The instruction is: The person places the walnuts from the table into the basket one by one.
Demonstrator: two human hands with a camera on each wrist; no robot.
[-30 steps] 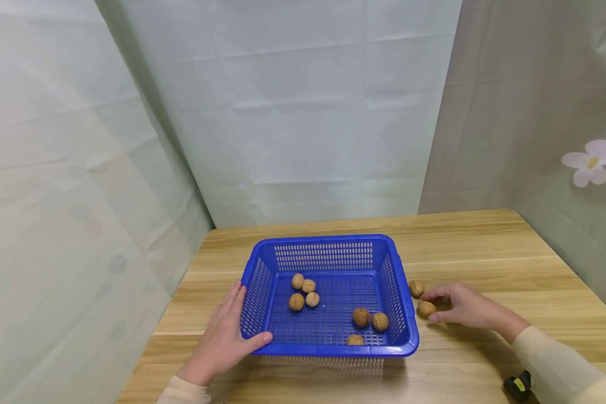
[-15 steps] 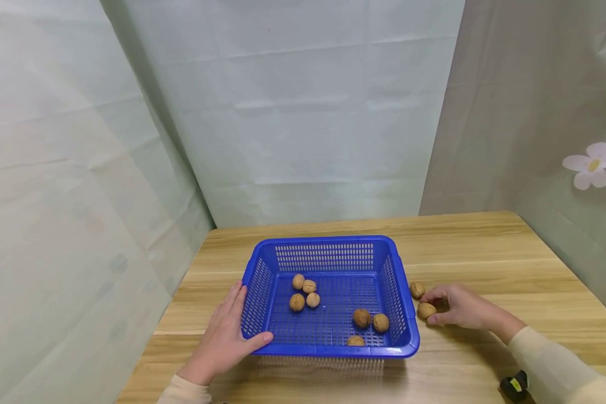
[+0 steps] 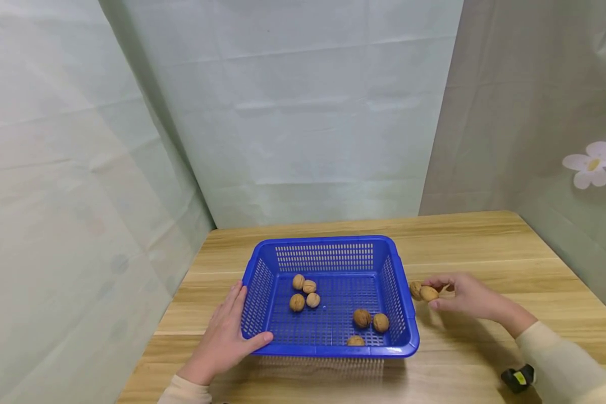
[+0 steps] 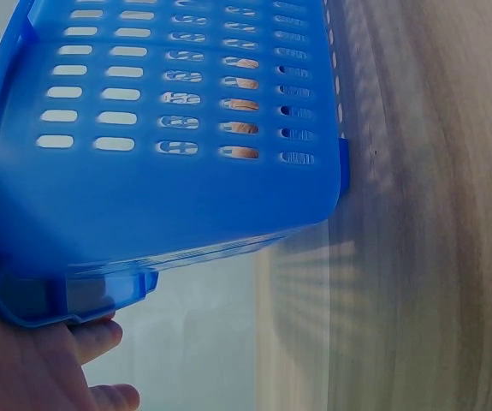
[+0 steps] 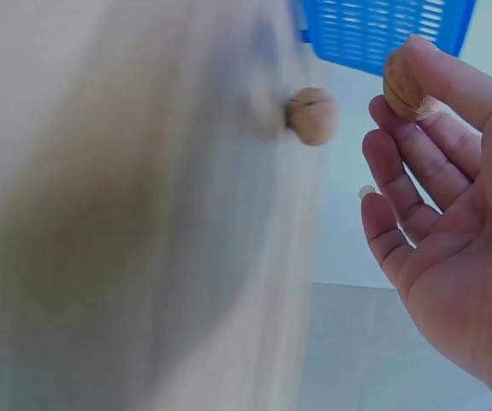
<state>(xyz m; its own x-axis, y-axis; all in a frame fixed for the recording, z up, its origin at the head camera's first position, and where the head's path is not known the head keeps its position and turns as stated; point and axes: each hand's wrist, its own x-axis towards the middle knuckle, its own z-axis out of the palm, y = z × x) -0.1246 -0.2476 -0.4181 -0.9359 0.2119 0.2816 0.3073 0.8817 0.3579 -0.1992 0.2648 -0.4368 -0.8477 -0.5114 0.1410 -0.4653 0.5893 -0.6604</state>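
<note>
Between the thumb and fingers of my right hand (image 3: pixel 467 296) a walnut (image 3: pixel 428 293) is pinched, just outside the basket's right wall. In the right wrist view that walnut (image 5: pixel 404 84) is lifted off the table, while another walnut (image 5: pixel 312 116) lies on the wood. The head view shows this other walnut (image 3: pixel 416 289) behind the held one, beside the wall. My left hand (image 3: pixel 220 336) rests against the left side of the blue plastic basket (image 3: pixel 333 350), fingers straight, thumb on the front rim. Inside the basket lie several walnuts (image 3: pixel 297 302), some left of centre, others near the front right.
The basket stands on a wood-grain table (image 3: pixel 485 247). Pale curtains (image 3: pixel 313 112) hang behind and at both sides. A small black object with a yellow patch (image 3: pixel 518 378) shows beside the right sleeve.
My right hand has raised the walnut from the table and moved it slightly away from me, so it now overlaps the other loose walnut. The left hand and basket have stayed put.
</note>
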